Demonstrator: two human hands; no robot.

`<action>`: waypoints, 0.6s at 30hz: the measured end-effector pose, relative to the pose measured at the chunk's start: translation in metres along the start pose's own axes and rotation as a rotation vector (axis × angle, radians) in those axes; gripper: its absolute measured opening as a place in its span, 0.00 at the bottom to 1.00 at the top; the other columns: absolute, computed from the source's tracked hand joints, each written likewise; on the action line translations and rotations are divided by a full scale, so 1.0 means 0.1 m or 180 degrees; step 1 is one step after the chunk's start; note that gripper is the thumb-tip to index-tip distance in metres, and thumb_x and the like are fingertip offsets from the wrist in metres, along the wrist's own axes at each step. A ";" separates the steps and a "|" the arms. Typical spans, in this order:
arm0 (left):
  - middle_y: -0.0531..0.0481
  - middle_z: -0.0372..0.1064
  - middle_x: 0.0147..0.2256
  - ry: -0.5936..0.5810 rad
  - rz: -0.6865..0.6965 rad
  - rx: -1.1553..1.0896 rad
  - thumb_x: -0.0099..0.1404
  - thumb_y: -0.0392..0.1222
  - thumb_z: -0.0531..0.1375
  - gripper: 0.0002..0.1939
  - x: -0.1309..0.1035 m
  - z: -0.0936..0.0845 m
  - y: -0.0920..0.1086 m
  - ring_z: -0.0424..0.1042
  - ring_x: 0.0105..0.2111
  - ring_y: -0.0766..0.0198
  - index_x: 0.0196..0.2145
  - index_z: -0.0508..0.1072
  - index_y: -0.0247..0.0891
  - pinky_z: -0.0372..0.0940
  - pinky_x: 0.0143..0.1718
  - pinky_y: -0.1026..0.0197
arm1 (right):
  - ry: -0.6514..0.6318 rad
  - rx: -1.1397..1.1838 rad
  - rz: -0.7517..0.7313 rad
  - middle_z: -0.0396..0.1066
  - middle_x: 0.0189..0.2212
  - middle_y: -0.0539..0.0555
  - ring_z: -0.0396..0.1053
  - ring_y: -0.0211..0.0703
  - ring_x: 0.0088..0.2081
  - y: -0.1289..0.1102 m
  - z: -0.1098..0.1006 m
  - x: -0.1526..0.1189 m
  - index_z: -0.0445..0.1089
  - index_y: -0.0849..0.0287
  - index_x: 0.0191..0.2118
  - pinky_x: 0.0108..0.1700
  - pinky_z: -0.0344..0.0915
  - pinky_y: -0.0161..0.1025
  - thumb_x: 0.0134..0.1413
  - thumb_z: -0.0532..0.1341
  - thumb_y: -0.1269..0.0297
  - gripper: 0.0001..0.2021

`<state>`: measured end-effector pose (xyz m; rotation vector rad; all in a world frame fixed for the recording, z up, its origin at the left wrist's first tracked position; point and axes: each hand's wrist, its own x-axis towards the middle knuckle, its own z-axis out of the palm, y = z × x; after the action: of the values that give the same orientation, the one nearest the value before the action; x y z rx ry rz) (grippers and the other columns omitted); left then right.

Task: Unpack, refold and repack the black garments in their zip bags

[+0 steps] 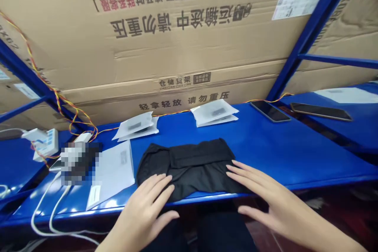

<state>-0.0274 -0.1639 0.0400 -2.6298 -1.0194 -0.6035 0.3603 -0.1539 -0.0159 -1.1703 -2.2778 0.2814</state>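
Here, fingers slightly apart, the left hand (149,204) and right hand (262,189) touch black cloth (195,165) on the blue shelf (295,149), cardboard (177,55) beyond their fingertips

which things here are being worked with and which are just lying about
Seemingly in use:
- black cloth
- left hand, fingers at its left end
- right hand, fingertips at its right end

Apparently just lying about:
- folded white packets
- flat white packet
- phones
- power strip
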 end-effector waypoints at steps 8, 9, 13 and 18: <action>0.45 0.84 0.46 0.0518 -0.0124 -0.0267 0.75 0.30 0.55 0.20 -0.43 -0.13 0.11 0.83 0.48 0.54 0.58 0.76 0.42 0.79 0.50 0.55 | 0.0699 0.0681 0.0452 0.83 0.48 0.54 0.80 0.61 0.51 0.06 -0.05 -0.22 0.82 0.36 0.49 0.50 0.81 0.56 0.67 0.61 0.61 0.14; 0.48 0.84 0.43 0.0720 -0.0326 -0.0393 0.75 0.32 0.58 0.16 -0.36 -0.14 0.08 0.84 0.43 0.56 0.54 0.78 0.44 0.79 0.48 0.57 | 0.0776 0.0740 0.0668 0.82 0.46 0.55 0.80 0.61 0.49 0.02 -0.10 -0.14 0.82 0.38 0.46 0.49 0.80 0.56 0.66 0.63 0.58 0.10; 0.52 0.83 0.36 0.0995 -0.1449 -0.0942 0.74 0.45 0.62 0.07 0.11 -0.08 -0.21 0.83 0.34 0.59 0.39 0.80 0.44 0.78 0.40 0.60 | 0.1046 0.0915 0.1380 0.81 0.40 0.55 0.79 0.56 0.43 -0.01 -0.16 0.28 0.80 0.48 0.47 0.47 0.78 0.51 0.64 0.64 0.45 0.16; 0.51 0.80 0.30 0.0083 -0.1852 -0.1028 0.72 0.49 0.61 0.12 0.47 0.16 -0.70 0.78 0.30 0.58 0.36 0.81 0.42 0.73 0.34 0.59 | 0.0658 0.0838 0.1575 0.72 0.26 0.50 0.72 0.49 0.28 0.21 0.00 0.68 0.75 0.55 0.53 0.35 0.74 0.47 0.64 0.59 0.44 0.23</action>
<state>-0.0396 -0.0802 0.0534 -2.5523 -1.8342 -0.9911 0.3433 -0.0871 0.0009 -1.5251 -1.6903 0.5963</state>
